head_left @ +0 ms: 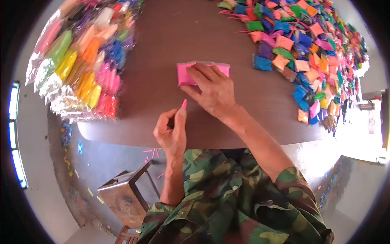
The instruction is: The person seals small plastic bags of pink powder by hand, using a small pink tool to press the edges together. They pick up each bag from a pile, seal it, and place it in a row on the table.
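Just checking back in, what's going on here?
A person's right hand is on a pink packet lying on the brown table. The left hand, nearer the body, pinches a small pink strip, apart from the packet. Clear bags of colored packs lie to the left; many small colored packets are heaped to the right.

You have a bare lane down the middle of the table (pixel 175 38), from the far edge to the pink packet (pixel 183 75), where your right hand (pixel 213 87) blocks it. Long bags (pixel 83 61) crowd the left side; small packets (pixel 302 55) fill the right. Toward the near edge, you can pass between the bags and your left hand (pixel 172 132), or between your right forearm (pixel 262 140) and the packets.
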A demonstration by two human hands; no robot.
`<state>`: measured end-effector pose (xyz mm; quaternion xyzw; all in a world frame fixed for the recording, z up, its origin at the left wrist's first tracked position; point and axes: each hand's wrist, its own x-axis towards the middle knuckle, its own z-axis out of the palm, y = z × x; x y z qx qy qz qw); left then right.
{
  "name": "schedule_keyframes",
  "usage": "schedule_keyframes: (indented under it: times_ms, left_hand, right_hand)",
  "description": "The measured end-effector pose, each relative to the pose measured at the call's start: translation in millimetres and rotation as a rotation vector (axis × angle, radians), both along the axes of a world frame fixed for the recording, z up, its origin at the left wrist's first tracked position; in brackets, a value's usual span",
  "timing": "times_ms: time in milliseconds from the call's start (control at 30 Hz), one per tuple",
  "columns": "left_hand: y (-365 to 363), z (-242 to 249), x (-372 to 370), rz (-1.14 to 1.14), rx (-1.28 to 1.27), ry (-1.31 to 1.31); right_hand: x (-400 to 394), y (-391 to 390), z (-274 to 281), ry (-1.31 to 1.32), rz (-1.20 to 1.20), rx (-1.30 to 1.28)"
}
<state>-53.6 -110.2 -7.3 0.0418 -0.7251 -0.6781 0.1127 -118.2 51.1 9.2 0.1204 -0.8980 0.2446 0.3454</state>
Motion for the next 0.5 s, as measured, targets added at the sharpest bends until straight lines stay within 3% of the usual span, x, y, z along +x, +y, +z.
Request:
schedule_keyframes:
  times_ms: [133,200,333,500]
  left_hand:
    - [-2.3,-5.9,-0.1,0.006,-0.034,0.0]
    - [-2.0,-2.7,0.2,0.01,-0.044,0.001]
    - [0.2,-3.6,-1.4,-0.005,0.014,-0.012]
    - [-0.2,0.4,-2.8,-0.028,-0.023,-0.042]
  right_hand:
    - [-3.3,40.1,12.9,0.021,-0.058,0.044]
    - [-18.7,93.9,8.6,0.053,-0.149,0.206]
    - [-42.7,188.8,28.1,-0.334,-0.545,0.26]
    - [-61.7,225.4,27.8,-0.389,-0.551,0.413]
